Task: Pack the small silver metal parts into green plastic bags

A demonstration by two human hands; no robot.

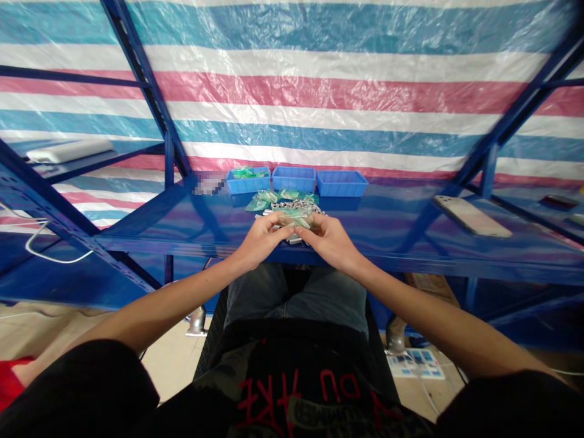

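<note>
Between my two hands is a small clear greenish plastic bag (295,215), held over the near part of the blue table. My left hand (266,235) grips its left side, thumb pointing inward. From the other side my right hand (329,238) pinches it, and the two thumbs meet at the near edge. Whatever the bag contains is too small to make out. Just behind and below the hands lies a pile of small shiny metal parts (292,205), partly covered by the bag and fingers. More greenish plastic bags (263,199) rest at the pile's far side.
Three blue bins stand in a row at the back: a left bin (249,184) with green bags inside, a middle bin (294,179) and a right bin (342,184). A phone (472,216) lies on the right of the table (392,225). Blue metal posts (170,158) rise at both sides.
</note>
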